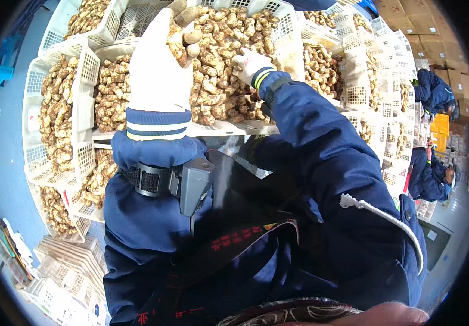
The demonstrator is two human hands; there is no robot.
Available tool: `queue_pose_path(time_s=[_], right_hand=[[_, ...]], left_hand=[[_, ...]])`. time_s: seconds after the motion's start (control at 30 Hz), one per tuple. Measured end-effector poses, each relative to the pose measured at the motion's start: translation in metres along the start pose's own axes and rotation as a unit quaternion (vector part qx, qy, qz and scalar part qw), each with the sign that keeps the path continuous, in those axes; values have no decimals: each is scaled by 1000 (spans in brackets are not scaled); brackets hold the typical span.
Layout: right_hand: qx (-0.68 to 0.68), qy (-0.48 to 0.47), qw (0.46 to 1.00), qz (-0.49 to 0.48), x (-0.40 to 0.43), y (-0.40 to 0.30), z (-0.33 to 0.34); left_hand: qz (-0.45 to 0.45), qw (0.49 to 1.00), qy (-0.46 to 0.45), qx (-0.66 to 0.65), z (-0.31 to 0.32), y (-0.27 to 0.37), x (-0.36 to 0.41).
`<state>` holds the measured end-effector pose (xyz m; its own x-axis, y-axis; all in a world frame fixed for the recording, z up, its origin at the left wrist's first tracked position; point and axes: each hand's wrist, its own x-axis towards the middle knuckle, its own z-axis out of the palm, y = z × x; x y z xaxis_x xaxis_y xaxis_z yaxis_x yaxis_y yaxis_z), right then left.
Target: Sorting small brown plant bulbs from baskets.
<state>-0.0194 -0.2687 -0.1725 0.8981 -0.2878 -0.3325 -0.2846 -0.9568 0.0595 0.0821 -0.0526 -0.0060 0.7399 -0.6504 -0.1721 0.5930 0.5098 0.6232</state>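
Many knobbly brown tubers, which look like ginger or a similar root (pixel 218 61), fill a white perforated plastic crate (pixel 289 45) before me. My left hand (pixel 165 53), in a white glove with dirty fingertips, is raised over the crate's left side, its fingers curled around a tuber piece (pixel 176 42). Over on the right of the heap, my right hand (pixel 252 65), gloved too, rests on the tubers with its fingers bent down; whether it grips one is hidden. Both wrists have dark blue cuffs with pale yellow stripes.
More filled crates (pixel 80 73) stand close at the left, and rows of them (pixel 354 61) run along the right. Stacked empty crates (pixel 69 265) are at the lower left. Two people (pixel 434 91) in dark blue work at the far right, near cardboard boxes (pixel 430 45).
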Motion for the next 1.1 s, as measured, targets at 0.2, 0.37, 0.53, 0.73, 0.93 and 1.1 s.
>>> queue_pose_path(time_s=[0.2,0.37,0.53,0.73,0.93,1.1], right_hand=[[98,53,993,51,19,-27,-12],[214,-4,976,45,23,-49,1],[220,-118,968,-20,0,-24,-12],[184,-89,979,1,-41,44,25],[169,-4,986,1,-33,-6,-24],[27,36,994,-102,9,-37,-11]], left_hand=[[111,962,-39,247,7,-8,-7],[114,955,-23,272,11,-11,-9],[34,996,-25,73,2,-4,-2],[33,996,-8,79,18,-4,-7],[7,999,-3,45,21,-5,-11],[75,960,-18,271,23,-12,-13]])
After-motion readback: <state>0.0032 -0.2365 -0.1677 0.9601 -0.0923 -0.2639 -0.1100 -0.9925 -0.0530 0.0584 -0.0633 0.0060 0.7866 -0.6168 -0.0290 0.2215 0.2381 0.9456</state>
